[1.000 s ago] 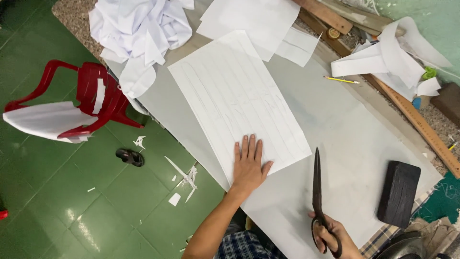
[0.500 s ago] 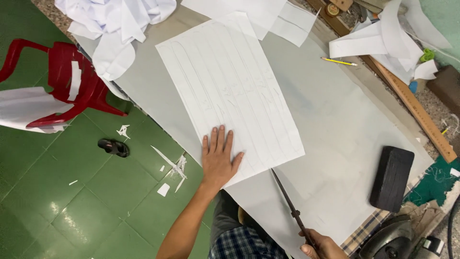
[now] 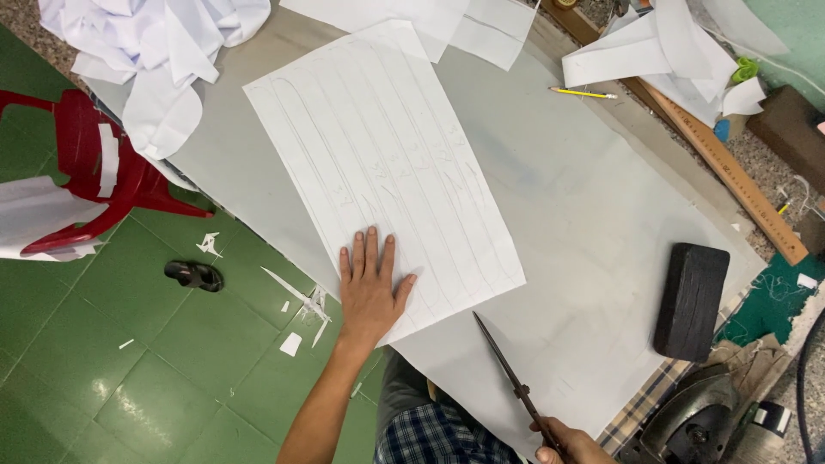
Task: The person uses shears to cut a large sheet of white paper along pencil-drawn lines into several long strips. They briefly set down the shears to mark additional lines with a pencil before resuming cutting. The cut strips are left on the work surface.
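Swung low since a second ago, the scissors (image 3: 511, 378) in my right hand's (image 3: 571, 447) closed grip point up-left toward the marked sheet (image 3: 378, 163), pinned flat by my left hand (image 3: 369, 288).

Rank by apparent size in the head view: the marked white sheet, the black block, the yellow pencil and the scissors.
1. Marked white sheet, by far the largest.
2. Black block.
3. Scissors, longer than the block but thin, and their handles are hidden in the right hand, so this ranking is unsure.
4. Yellow pencil, the smallest.
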